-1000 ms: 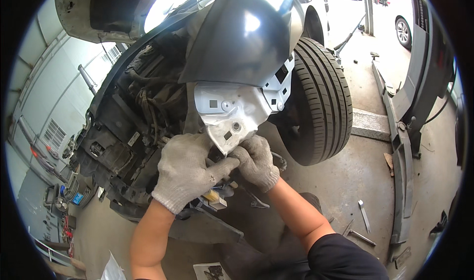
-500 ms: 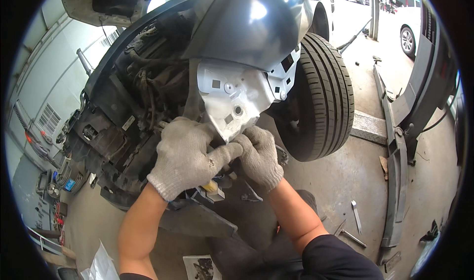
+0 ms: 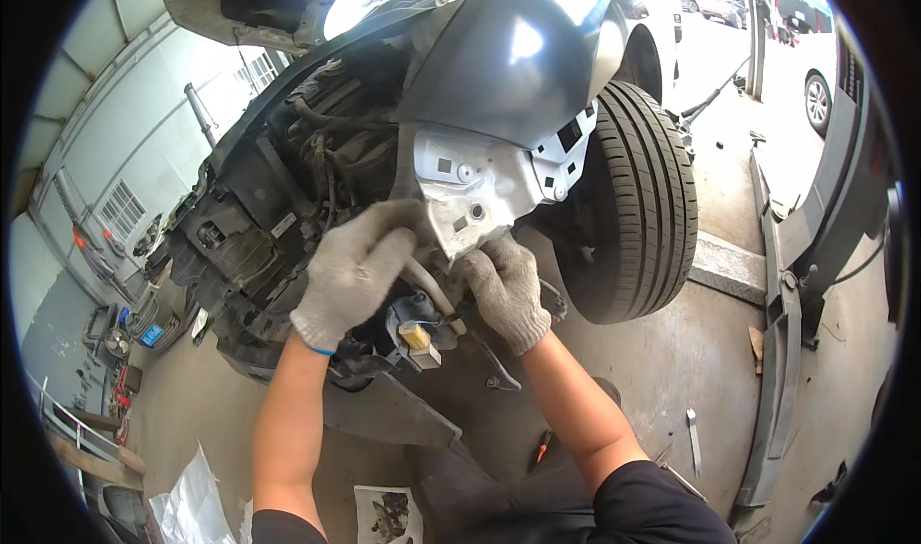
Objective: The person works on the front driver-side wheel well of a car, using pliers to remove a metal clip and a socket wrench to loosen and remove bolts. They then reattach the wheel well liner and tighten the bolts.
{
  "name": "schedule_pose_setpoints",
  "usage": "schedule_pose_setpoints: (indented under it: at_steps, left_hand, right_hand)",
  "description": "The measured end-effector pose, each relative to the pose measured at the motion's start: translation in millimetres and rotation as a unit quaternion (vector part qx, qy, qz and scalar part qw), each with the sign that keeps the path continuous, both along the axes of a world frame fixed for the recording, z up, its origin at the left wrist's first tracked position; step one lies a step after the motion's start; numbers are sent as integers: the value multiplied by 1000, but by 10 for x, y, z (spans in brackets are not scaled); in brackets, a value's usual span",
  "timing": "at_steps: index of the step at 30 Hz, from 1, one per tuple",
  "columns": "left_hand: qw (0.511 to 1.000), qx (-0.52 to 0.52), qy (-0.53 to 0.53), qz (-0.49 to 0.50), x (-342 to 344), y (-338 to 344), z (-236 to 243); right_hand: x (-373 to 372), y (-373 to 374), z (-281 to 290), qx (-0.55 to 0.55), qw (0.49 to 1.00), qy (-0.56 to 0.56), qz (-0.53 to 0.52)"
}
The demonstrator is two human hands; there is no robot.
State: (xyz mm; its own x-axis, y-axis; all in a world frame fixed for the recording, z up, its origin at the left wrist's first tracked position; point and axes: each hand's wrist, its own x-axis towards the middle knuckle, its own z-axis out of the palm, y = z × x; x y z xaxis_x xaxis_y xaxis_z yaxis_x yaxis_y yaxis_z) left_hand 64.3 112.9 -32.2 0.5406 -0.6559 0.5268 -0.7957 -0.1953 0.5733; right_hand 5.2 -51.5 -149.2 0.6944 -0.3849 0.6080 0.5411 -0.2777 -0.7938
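My left hand (image 3: pixel 355 266), in a grey knitted glove, is raised beside the left edge of a pale metal bracket (image 3: pixel 470 189); its fingers are smeared by motion. My gloved right hand (image 3: pixel 504 290) is curled at the bracket's lower edge, holding something hidden by the fingers. A dark fender panel (image 3: pixel 494 79) sits over the bracket. Below my hands show a pale tube (image 3: pixel 436 299), dark fittings and a small yellow part (image 3: pixel 415 335).
The tyre (image 3: pixel 638 199) stands right of the bracket, an exposed engine bay (image 3: pixel 269 189) left. A lift arm (image 3: pixel 767 400) runs along the right. A flat tool (image 3: pixel 694 438), white plastic sheeting (image 3: pixel 192 501) and a detached grille (image 3: pixel 149 319) are on the floor.
My left hand has risen and moved away from my right hand, uncovering the tube and yellow part. My right hand remains at the bracket's lower edge. The view has shifted slightly.
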Motion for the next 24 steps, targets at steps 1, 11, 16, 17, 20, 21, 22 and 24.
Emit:
schedule_pose_setpoints:
  at_steps: [1, 11, 16, 17, 20, 21, 22, 24]
  left_hand:
    - [999, 29, -41, 0, -19, -1, -1]
    - [964, 61, -257, -24, 171, 23, -55]
    - [969, 54, -241, -15, 250, 19, -111]
    - [970, 46, -240, -12, 265, 18, -131]
    - [975, 64, -214, 6, 199, 12, -91]
    - [975, 66, -210, 6, 157, -11, -41]
    - [976, 65, -210, -2, 129, -10, -14]
    - [970, 77, -232, 6, 160, -10, -43]
  right_hand:
    - [6, -3, -3, 3, 1000, -5, 3]
    - [-150, 61, 83, 103, 994, 19, 9]
    - [-52, 96, -26, 124, 991, -49, -9]
    - [-83, 98, -27, 172, 983, -29, 54]
    - [-83, 200, 24, 227, 973, 2, 52]
    - [-53, 148, -52, 184, 982, -4, 31]
    - [-63, 122, -59, 178, 982, -19, 51]
    - [-45, 76, -11, 145, 988, -32, 53]
